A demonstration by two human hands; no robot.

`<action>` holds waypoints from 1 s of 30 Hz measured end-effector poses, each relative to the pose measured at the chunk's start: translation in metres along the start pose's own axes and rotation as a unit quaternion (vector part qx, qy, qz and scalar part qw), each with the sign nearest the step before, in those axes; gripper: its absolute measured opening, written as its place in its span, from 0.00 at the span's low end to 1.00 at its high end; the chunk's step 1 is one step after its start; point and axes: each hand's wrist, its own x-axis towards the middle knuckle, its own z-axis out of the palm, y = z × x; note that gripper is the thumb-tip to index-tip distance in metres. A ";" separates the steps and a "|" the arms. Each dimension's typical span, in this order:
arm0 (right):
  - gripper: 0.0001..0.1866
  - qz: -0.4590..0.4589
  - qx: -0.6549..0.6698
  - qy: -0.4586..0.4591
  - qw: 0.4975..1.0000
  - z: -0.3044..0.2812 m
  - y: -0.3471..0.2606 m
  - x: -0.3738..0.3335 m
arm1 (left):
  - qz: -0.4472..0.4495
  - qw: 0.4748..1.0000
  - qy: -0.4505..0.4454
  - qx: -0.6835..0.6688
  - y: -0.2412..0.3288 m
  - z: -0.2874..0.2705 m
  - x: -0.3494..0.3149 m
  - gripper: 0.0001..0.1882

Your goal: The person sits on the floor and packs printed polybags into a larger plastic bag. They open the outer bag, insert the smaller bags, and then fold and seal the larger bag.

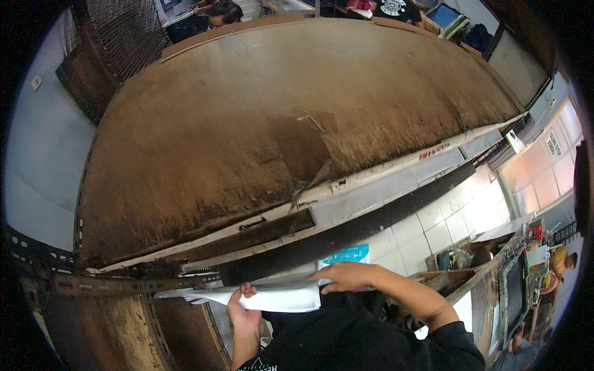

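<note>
Over at the bottom centre of the frame, I see white sheets (284, 299), the left hand (245, 309) gripping them with curled fingers. The right hand (346, 276) is at their right end; whether it pinches, I can't tell. A big brown board (235, 130) spreads above.

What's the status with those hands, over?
Left hand gripping white sheets. Right hand at their right end, grip unclear. Broad brown tabletop just beyond; nothing seen blocking either hand.
</note>
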 end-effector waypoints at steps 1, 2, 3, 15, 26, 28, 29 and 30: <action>0.27 0.050 0.032 -0.025 0.998 -0.021 -0.002 -0.004 | 0.003 1.000 -0.001 -0.001 0.000 0.004 -0.002 0.05; 0.26 0.070 0.016 -0.006 0.997 -0.044 -0.008 -0.010 | 0.005 1.000 -0.001 -0.002 -0.001 0.008 -0.005 0.05; 0.25 0.052 0.004 0.037 0.998 -0.058 0.001 -0.011 | 0.017 1.000 0.000 -0.007 -0.001 0.010 -0.007 0.05; 0.24 0.193 -0.044 0.381 0.903 -0.261 0.169 -0.073 | 0.140 0.983 -0.072 -0.097 -0.080 0.045 -0.007 0.07; 0.23 0.064 0.050 0.315 0.946 -0.361 0.279 -0.041 | 0.321 0.939 0.015 -0.119 -0.164 0.102 -0.063 0.13; 0.22 0.032 0.047 0.308 0.950 -0.374 0.272 -0.025 | 0.323 0.940 0.033 -0.109 -0.169 0.108 -0.071 0.14; 0.22 0.024 0.048 0.299 0.953 -0.391 0.282 -0.021 | 0.312 0.944 0.052 -0.095 -0.191 0.135 -0.082 0.14; 0.22 0.013 0.054 0.296 0.954 -0.400 0.288 -0.015 | 0.309 0.946 0.062 -0.073 -0.203 0.149 -0.088 0.14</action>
